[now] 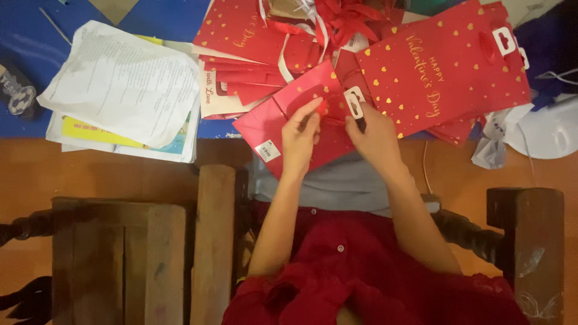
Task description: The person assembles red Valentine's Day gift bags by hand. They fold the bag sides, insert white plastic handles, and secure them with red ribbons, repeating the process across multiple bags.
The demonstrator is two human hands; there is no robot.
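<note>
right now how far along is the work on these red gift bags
Hard to tell which bags are finished: a heap of flat red gift bags lies at the top, and a large one to the right. In hand: the left hand and right hand work at the handle end of one red bag. The paper stack sits untouched.

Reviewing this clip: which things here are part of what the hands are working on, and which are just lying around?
In hand:
- left hand and right hand, both on the red gift bag
- white hang tag at the bag's top
- pile of red gift bags behind it

Lying about:
- stack of printed papers
- white plastic piece
- wooden chair
</note>
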